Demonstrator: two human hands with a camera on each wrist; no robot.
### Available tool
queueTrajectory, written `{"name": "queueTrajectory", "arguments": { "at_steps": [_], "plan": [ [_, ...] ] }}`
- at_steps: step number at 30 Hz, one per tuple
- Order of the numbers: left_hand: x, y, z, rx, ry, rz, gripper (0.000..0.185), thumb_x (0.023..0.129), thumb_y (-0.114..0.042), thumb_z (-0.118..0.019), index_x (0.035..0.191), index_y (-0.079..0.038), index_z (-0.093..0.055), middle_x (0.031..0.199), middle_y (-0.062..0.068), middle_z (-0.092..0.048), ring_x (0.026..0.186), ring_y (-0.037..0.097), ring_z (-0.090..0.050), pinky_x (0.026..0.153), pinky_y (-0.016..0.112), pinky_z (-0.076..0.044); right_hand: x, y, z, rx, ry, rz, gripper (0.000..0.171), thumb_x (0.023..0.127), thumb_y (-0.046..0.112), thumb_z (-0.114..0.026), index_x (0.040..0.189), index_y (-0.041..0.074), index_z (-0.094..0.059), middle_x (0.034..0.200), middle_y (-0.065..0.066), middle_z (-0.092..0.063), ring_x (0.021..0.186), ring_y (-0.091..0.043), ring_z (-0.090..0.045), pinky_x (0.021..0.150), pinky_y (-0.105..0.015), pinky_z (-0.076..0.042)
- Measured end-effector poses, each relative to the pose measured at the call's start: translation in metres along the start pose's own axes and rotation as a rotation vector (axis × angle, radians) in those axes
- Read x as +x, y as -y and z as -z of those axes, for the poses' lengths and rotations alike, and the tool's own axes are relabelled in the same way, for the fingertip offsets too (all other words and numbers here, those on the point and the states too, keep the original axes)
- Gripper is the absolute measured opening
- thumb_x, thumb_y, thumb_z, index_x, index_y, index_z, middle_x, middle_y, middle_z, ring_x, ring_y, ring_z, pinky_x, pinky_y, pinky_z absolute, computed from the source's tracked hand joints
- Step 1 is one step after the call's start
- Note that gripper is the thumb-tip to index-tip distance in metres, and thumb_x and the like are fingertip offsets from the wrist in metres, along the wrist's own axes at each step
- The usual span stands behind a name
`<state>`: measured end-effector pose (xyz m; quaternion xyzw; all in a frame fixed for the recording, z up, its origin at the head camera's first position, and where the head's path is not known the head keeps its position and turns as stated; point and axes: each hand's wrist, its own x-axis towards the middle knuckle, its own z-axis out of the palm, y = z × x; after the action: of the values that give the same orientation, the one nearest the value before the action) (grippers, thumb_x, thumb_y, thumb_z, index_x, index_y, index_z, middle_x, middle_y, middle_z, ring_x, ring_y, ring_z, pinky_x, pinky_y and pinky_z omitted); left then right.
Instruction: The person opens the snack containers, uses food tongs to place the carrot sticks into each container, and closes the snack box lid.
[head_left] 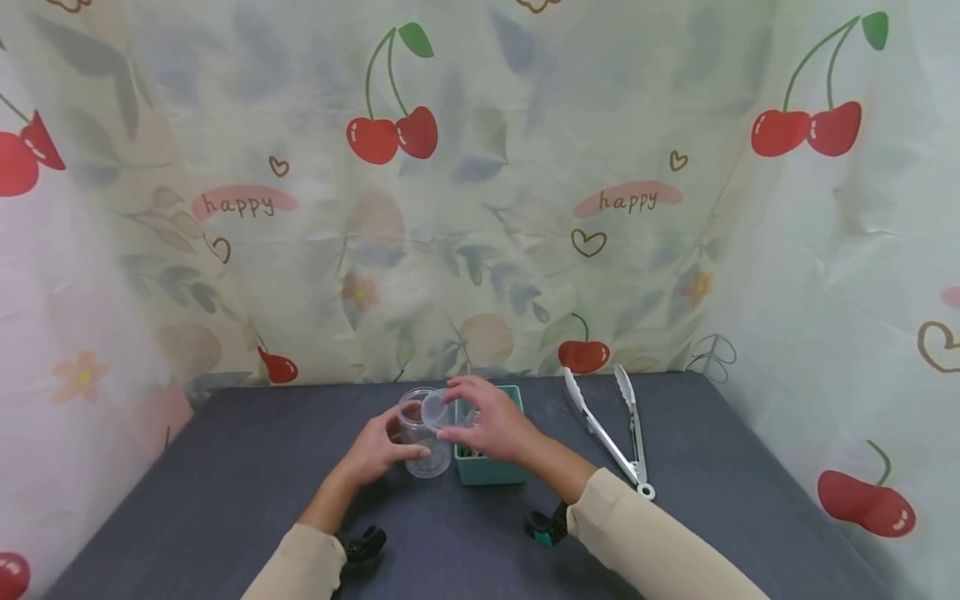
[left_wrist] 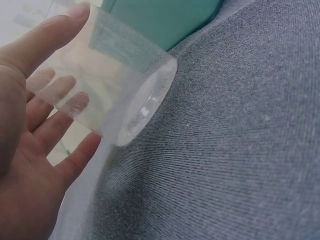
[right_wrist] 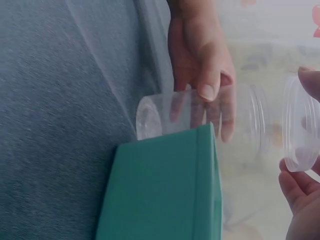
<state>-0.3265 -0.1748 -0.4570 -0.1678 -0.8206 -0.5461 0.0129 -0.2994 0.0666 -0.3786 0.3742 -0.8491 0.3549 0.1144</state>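
Beige sleeves frame the near view. On the grey table (head_left: 225, 483), a clear jar (head_left: 420, 437) is gripped by the left hand (head_left: 378, 450) beside a teal box (head_left: 491, 467). Its lid (head_left: 437, 408) is pinched just above the mouth by the right hand (head_left: 487, 425); jar and lid are judged not yet joined.

the jar (head_left: 422, 442) i hold is clear, its lid (head_left: 435, 409) clear too. the box (head_left: 491, 467) is teal, the table (head_left: 675, 517) dark grey, the tongs (head_left: 611, 429) white. my sleeves (head_left: 660, 542) are beige; the curtain (head_left: 480, 183) shows red cherries.
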Motion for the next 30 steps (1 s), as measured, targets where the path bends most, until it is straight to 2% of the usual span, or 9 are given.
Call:
{"name": "queueTrajectory", "arguments": {
  "at_steps": [4,8,16,23,26,30],
  "plan": [
    [-0.001,0.001,-0.001,0.003,-0.003,0.001,0.069,0.075,-0.013,-0.085,0.136,-0.008,-0.053,0.127,0.013,-0.059,0.113,0.031,-0.059,0.093,0.047,-0.046,-0.008,0.001,-0.002,0.007,0.009,0.029,0.040,0.084,0.032,-0.078,0.115,0.010,-0.065,0.135,-0.012,-0.053,0.124,-0.026,-0.050,0.096,-0.045,-0.045],
    [-0.002,0.002,-0.001,0.011,0.017,-0.020,0.070,0.076,-0.016,-0.085,0.136,-0.005,-0.052,0.129,0.014,-0.058,0.113,0.030,-0.059,0.093,0.047,-0.047,-0.016,0.002,-0.004,0.029,0.033,0.045,0.039,0.085,0.033,-0.077,0.115,0.012,-0.065,0.135,-0.011,-0.054,0.124,-0.025,-0.050,0.095,-0.045,-0.045],
    [-0.001,0.005,0.001,-0.035,0.040,-0.103,0.067,0.079,-0.005,-0.080,0.138,0.001,-0.049,0.134,0.022,-0.054,0.118,0.035,-0.056,0.096,0.048,-0.044,-0.026,0.005,-0.002,0.053,0.083,0.074,0.040,0.083,0.036,-0.077,0.116,0.016,-0.066,0.135,-0.005,-0.056,0.124,-0.019,-0.050,0.095,-0.039,-0.044],
    [0.001,0.008,0.002,-0.038,0.044,-0.093,0.067,0.078,-0.007,-0.082,0.137,-0.001,-0.050,0.134,0.019,-0.056,0.120,0.034,-0.055,0.099,0.047,-0.041,-0.037,0.003,0.001,0.072,0.147,0.092,0.042,0.084,0.037,-0.076,0.117,0.014,-0.065,0.136,-0.004,-0.056,0.128,-0.019,-0.046,0.101,-0.044,-0.040],
    [-0.003,-0.005,0.003,-0.030,0.051,-0.079,0.069,0.078,-0.009,-0.082,0.137,0.002,-0.049,0.134,0.022,-0.055,0.120,0.036,-0.054,0.099,0.050,-0.040,-0.041,0.002,0.002,0.095,0.169,0.097,0.041,0.084,0.036,-0.076,0.117,0.014,-0.066,0.135,-0.002,-0.056,0.130,-0.019,-0.045,0.103,-0.045,-0.037],
    [-0.011,-0.028,0.005,-0.026,0.066,-0.061,0.068,0.079,-0.005,-0.081,0.137,0.006,-0.047,0.135,0.027,-0.052,0.121,0.040,-0.053,0.099,0.054,-0.039,-0.048,0.001,0.004,0.145,0.210,0.085,0.040,0.085,0.036,-0.075,0.118,0.014,-0.066,0.135,0.001,-0.056,0.130,-0.019,-0.044,0.103,-0.043,-0.038]
  ]
}}
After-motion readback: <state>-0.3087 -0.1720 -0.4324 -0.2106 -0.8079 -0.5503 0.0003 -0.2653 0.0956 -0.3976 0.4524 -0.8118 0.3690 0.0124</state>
